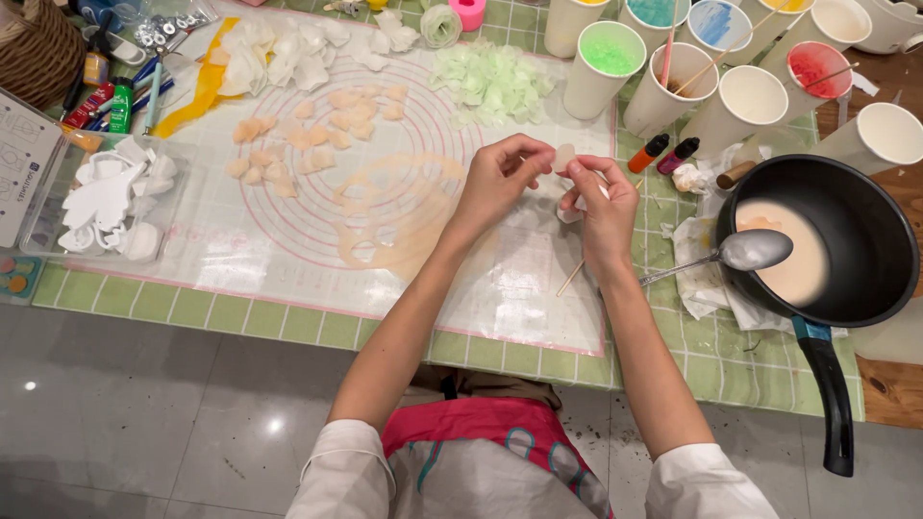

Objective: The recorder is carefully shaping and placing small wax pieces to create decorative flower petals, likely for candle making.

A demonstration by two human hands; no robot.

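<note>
a low table covered with a green checked cloth [288, 322] stands on grey floor tiles [144, 423]. on the cloth lies a clear mat with pink circles [317, 240], a black saucepan [865, 207] at the right edge, white paper cups [750, 96] along the back, a clear tray of white shapes [111, 197] and a wicker basket [34, 48] at the left.

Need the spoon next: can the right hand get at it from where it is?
Probably yes. The spoon rests on the pan rim, handle toward the right hand, nothing between. But both hands pinch a petal.
</note>
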